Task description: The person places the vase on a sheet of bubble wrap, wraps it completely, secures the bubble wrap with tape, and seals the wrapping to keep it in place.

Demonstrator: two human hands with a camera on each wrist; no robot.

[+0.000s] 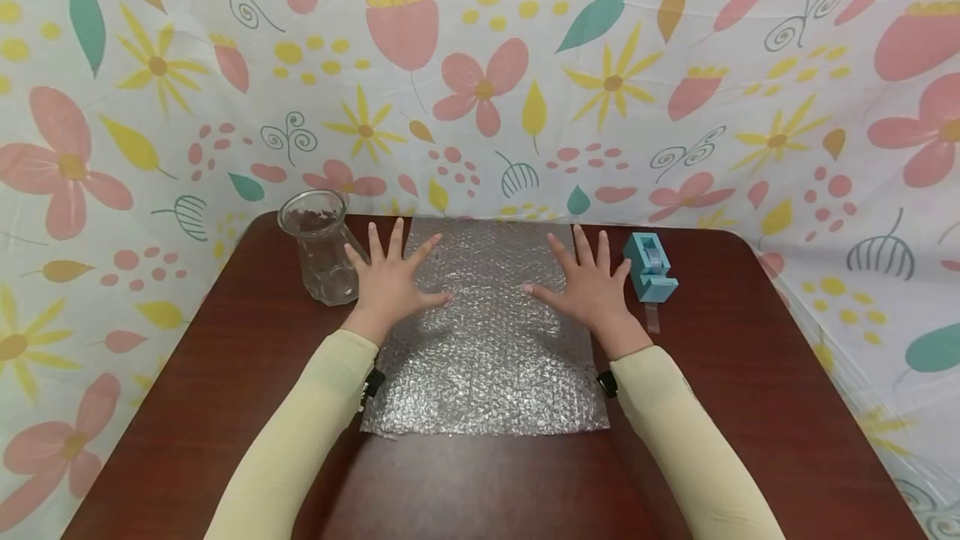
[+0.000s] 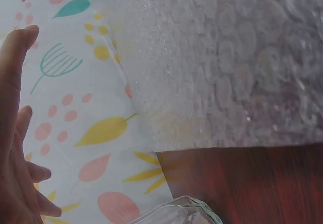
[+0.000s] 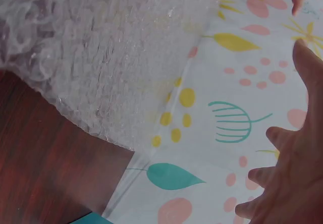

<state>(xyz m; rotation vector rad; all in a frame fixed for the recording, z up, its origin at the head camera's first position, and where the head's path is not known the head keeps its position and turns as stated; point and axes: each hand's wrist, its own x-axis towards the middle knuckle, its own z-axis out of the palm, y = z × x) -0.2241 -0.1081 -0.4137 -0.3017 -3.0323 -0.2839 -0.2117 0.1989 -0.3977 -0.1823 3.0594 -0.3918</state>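
My left hand (image 1: 392, 290) and right hand (image 1: 592, 290) splay ten released fingers (image 1: 396, 242) near one bubble-wrap sheet (image 1: 487, 357), one vase (image 1: 322, 261), one tape dispenser (image 1: 647, 273).

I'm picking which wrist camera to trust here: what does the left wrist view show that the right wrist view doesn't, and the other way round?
Only the left wrist view: part of the glass jar, cut off by the bottom edge.
Only the right wrist view: a teal corner at the bottom, likely the tape dispenser.
Both: the bubble wrap, table and patterned cloth. Each also has a hand at its side edge: the left hand and the right hand, respectively.
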